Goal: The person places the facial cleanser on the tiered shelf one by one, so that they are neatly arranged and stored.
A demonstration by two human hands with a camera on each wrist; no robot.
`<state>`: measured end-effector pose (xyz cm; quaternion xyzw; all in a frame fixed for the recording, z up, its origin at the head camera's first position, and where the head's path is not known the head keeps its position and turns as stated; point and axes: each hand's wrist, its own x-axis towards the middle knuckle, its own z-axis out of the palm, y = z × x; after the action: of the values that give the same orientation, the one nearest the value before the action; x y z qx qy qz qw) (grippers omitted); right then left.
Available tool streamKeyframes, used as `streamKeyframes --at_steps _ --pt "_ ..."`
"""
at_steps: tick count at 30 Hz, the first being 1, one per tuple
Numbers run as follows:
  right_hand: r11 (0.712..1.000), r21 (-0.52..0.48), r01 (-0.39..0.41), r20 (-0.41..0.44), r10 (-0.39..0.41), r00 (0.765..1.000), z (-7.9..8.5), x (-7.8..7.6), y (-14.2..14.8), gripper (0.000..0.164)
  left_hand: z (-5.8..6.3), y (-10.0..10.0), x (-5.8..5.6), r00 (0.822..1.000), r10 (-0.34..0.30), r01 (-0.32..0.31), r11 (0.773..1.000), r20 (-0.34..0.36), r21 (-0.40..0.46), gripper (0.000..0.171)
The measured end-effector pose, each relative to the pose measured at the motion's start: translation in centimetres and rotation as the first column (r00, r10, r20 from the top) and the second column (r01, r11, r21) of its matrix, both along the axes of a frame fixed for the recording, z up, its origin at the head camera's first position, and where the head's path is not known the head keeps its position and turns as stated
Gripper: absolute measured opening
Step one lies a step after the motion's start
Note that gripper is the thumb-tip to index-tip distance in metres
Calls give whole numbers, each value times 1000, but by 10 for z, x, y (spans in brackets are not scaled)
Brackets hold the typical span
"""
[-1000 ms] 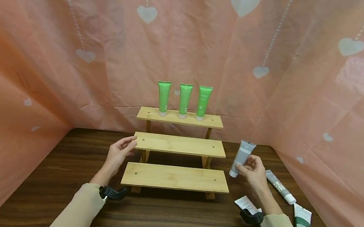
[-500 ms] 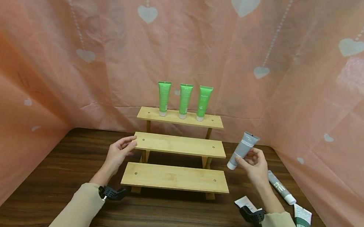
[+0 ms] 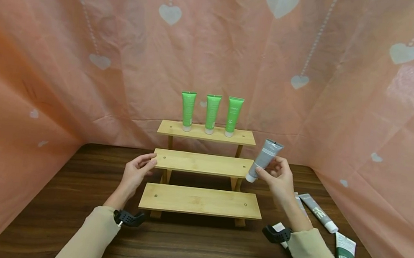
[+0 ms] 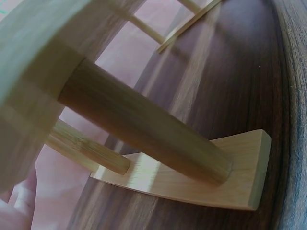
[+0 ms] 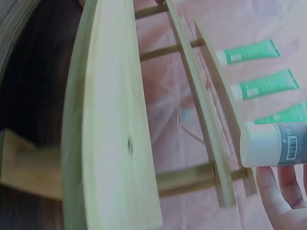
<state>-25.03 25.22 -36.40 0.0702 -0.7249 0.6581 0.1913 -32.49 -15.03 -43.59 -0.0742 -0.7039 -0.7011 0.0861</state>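
Note:
A three-step wooden display rack [image 3: 199, 202] stands on the table. My left hand [image 3: 136, 172] holds the left end of its middle shelf [image 3: 203, 163], fingertips and thumb at the edge. In the left wrist view, only part of that hand [image 4: 19, 206] shows, beside a rack post [image 4: 148, 124]. My right hand [image 3: 279, 178] grips a grey squeeze tube [image 3: 265, 158] with a white cap, tilted cap-down at the right end of the middle shelf. In the right wrist view, the tube's cap [image 5: 261, 145] points toward the rack. Three green tubes [image 3: 211, 112] stand cap-down on the top shelf.
Right of the rack, another grey tube [image 3: 317, 212] and a green-and-white tube [image 3: 345, 253] lie on the table [image 3: 187, 249]. More tubes lie partly hidden under my right forearm. A pink curtain [image 3: 119, 94] with white hearts surrounds the back and sides.
My right hand has lifted the grey tube and carried it left to the middle shelf's right end, tilting it more. My left hand stays at the shelf's left end.

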Motion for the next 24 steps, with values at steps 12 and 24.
streamKeyframes --at_steps 12,24 --pt "995 -14 -94 -33 94 995 7 -15 -40 47 1 1 3 1000 25 -25 1000 -7 4 45" --pt "989 12 -147 -48 147 988 10 -29 -76 45 10 5 9 1000 13 -13 1000 9 14 40"
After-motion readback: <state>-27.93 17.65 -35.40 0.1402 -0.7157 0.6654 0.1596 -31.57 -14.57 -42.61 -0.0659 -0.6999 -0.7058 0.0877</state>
